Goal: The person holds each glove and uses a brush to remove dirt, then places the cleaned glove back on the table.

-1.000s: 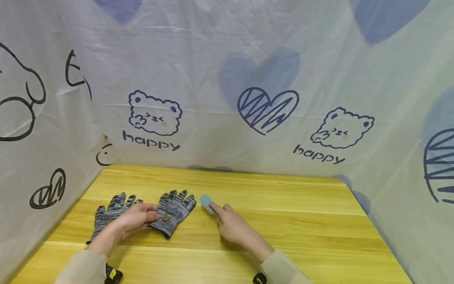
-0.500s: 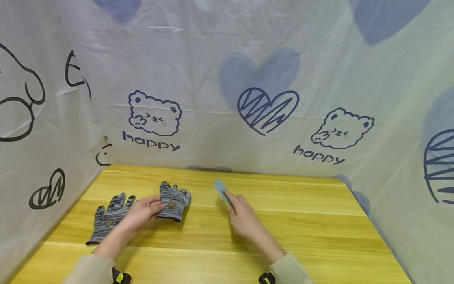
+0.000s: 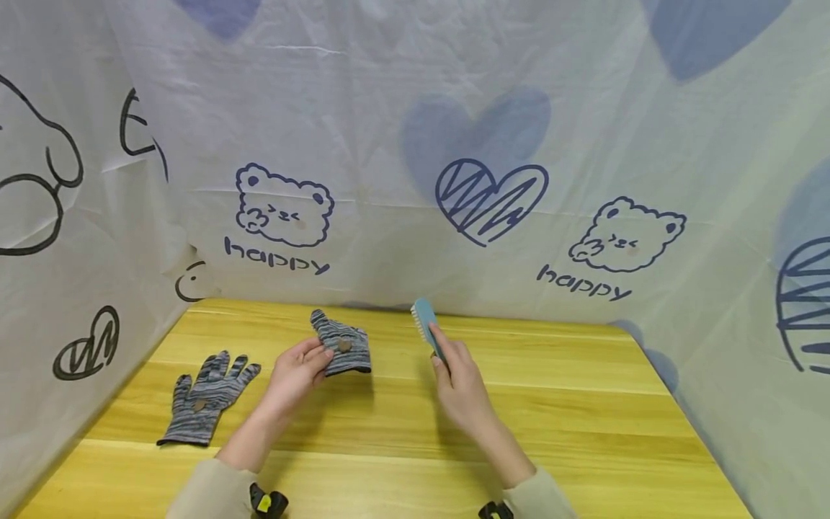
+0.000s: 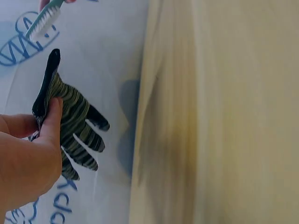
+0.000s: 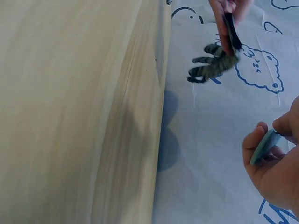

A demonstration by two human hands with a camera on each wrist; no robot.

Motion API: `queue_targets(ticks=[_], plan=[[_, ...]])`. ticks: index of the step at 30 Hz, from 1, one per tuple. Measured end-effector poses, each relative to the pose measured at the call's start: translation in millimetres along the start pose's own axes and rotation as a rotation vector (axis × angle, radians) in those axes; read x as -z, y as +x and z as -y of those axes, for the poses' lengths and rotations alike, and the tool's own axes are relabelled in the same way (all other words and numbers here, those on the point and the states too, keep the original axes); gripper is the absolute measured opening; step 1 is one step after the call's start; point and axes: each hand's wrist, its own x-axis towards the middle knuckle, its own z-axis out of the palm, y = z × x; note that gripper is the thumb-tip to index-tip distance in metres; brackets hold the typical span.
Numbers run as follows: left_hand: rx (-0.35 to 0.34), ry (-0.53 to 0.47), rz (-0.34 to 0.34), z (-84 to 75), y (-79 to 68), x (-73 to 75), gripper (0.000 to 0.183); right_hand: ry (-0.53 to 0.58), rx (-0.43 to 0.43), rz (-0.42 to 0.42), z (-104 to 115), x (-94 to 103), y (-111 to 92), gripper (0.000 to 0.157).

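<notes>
My left hand [image 3: 297,373] pinches a grey-and-black striped knit glove [image 3: 353,353] near its dark cuff and holds it above the table. A brown spot [image 3: 344,346] marks the glove's upper face. In the left wrist view the glove's fingers [image 4: 86,144] dangle freely. A light blue brush [image 3: 424,317] with white bristles is gripped by its handle in my right hand [image 3: 463,389], raised and tilted to the right of the glove, apart from it. Flat on the table at the left lies a second striped glove [image 3: 210,396], also with a brown spot [image 3: 199,406].
The wooden table [image 3: 551,404] spreads under both hands. A white sheet [image 3: 382,180] printed with hearts and bears hangs behind its far edge, and more sheet hangs at both sides.
The left hand has lifted its glove off the table and carried it up and rightward; the glove's fingers now hang down. The right hand has raised the brush, also moving right.
</notes>
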Motion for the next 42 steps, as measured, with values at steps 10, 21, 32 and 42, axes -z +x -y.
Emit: queue_targets(ticks=[10, 21, 32, 42], plan=[[-0.123, -0.162, 0.008, -4.4, 11.1, -51.4, 0.045, -0.192, 0.196, -0.112, 0, 4.3, -11, 0.057], [-0.161, -0.176, -0.008, 0.3, 14.8, -93.2, 0.040, -0.313, 0.330, -0.129, -1, 7.0, -20, 0.061], [-0.174, -0.158, 0.006, 8.0, 9.3, -108.8, 0.036, -0.364, 0.298, -0.060, 0, 6.4, -27, 0.062], [-0.139, -0.125, 0.041, 11.8, 5.9, -107.8, 0.041, -0.374, 0.150, 0.032, 2, 7.0, -33, 0.061]])
